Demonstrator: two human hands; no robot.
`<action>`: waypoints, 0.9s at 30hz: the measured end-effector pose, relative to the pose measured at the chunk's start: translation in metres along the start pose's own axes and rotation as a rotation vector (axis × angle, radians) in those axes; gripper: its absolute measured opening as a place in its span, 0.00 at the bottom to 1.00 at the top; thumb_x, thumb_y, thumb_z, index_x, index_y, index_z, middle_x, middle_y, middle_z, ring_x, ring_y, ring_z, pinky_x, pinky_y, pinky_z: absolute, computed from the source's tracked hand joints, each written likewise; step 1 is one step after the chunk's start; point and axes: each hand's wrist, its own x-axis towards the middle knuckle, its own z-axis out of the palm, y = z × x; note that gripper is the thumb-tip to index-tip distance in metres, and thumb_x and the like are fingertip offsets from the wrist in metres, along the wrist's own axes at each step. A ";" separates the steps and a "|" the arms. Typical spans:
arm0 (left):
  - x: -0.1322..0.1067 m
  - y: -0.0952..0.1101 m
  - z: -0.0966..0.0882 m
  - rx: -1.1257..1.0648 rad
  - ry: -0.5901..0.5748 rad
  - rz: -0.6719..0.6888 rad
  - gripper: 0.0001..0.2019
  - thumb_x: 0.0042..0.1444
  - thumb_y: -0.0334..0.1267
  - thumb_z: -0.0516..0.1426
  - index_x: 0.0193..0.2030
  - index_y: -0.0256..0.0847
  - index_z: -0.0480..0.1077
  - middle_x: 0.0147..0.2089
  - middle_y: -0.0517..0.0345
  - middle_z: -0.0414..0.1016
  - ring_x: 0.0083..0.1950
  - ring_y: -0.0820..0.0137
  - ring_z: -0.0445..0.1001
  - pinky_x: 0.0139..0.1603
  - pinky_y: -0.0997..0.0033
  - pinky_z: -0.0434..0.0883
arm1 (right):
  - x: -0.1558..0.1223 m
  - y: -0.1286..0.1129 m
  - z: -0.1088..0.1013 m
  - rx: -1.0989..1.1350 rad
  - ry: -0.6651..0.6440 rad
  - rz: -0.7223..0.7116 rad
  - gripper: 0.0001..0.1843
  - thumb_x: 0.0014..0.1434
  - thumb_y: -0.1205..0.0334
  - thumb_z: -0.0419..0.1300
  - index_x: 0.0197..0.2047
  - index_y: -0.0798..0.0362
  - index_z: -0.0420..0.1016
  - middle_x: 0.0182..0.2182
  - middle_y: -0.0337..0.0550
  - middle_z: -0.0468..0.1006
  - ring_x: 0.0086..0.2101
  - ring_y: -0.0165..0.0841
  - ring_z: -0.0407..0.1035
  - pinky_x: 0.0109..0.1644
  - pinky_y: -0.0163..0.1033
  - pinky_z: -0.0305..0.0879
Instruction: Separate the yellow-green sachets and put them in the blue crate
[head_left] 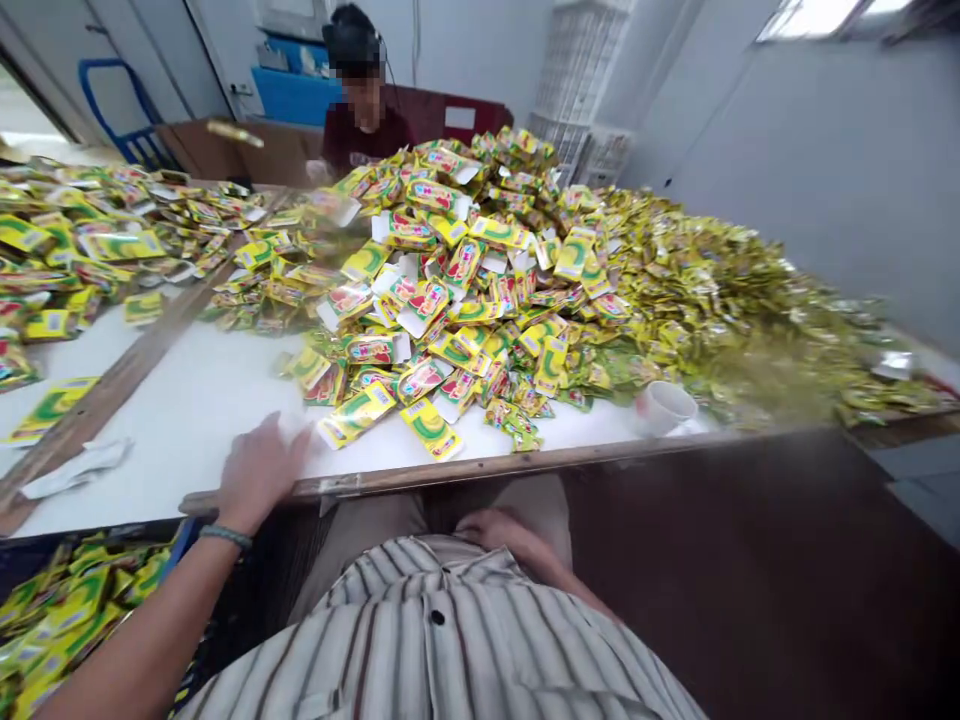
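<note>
My left hand (264,462) rests at the front edge of the white table (202,375), palm down, its fingers laid out and somewhat blurred. A small white patch (294,427) shows by those fingers; I cannot make out what it is. Just right of this hand lie yellow and green printed small boxes (358,412), part of a big heap, several with white flaps standing out. My right hand (489,527) lies on my lap below the table edge, fingers loosely extended, with nothing visible in it.
Shiny yellow sachets (697,290) are piled at the right, near a white cup (666,408). A wooden strip (112,385) divides the table, with more boxes (120,243) beyond. A crate of yellow packs (82,610) stands lower left. Another person (360,130) is behind the heap.
</note>
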 end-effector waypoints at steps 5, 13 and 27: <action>-0.005 0.006 -0.007 -0.020 -0.003 -0.008 0.37 0.60 0.59 0.41 0.61 0.27 0.64 0.53 0.30 0.73 0.56 0.40 0.68 0.51 0.48 0.67 | -0.022 -0.023 -0.059 -0.052 0.282 0.026 0.17 0.64 0.53 0.51 0.34 0.52 0.78 0.28 0.41 0.79 0.31 0.32 0.73 0.37 0.33 0.66; -0.009 0.007 -0.008 -0.040 0.018 -0.010 0.34 0.60 0.57 0.41 0.55 0.27 0.68 0.52 0.29 0.74 0.55 0.43 0.68 0.50 0.50 0.67 | 0.050 -0.028 -0.144 -0.484 0.468 0.444 0.13 0.56 0.55 0.63 0.26 0.55 0.76 0.30 0.51 0.79 0.35 0.38 0.71 0.37 0.36 0.59; -0.004 0.013 -0.006 -0.184 0.127 -0.025 0.34 0.58 0.58 0.51 0.60 0.30 0.67 0.54 0.35 0.75 0.57 0.47 0.68 0.56 0.54 0.66 | 0.085 -0.012 -0.139 -0.420 0.425 0.326 0.14 0.55 0.52 0.61 0.36 0.55 0.76 0.33 0.43 0.79 0.34 0.36 0.70 0.37 0.35 0.59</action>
